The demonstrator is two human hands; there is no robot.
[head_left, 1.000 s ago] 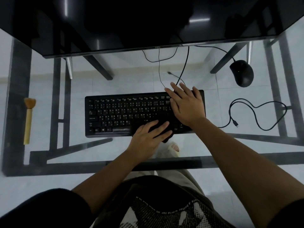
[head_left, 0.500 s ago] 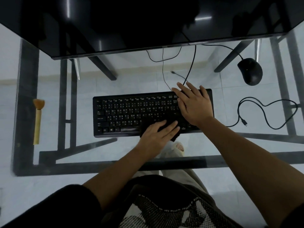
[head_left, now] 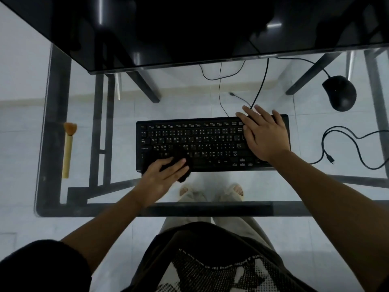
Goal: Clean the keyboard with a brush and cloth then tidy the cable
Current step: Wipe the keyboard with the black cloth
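A black keyboard (head_left: pixel 206 142) lies on the glass desk (head_left: pixel 126 207). My left hand (head_left: pixel 162 178) presses a dark cloth (head_left: pixel 181 157) onto the keyboard's lower left keys, fingers spread over it. My right hand (head_left: pixel 263 133) lies flat on the keyboard's right end, holding it down. The keyboard's cable (head_left: pixel 261 85) runs from behind my right hand up under the monitor. A wooden brush (head_left: pixel 68 148) with orange bristles lies far left on the glass, away from both hands.
A black monitor (head_left: pixel 189 28) overhangs the back of the desk. A black mouse (head_left: pixel 341 92) sits at the back right. A loose black cable (head_left: pixel 347 144) with a plug curls on the glass right of the keyboard. My feet show through the glass.
My left hand has slid the cloth leftward along the keyboard's lower rows, from the middle to the left part. My right hand stays on the right end. The view has shifted.
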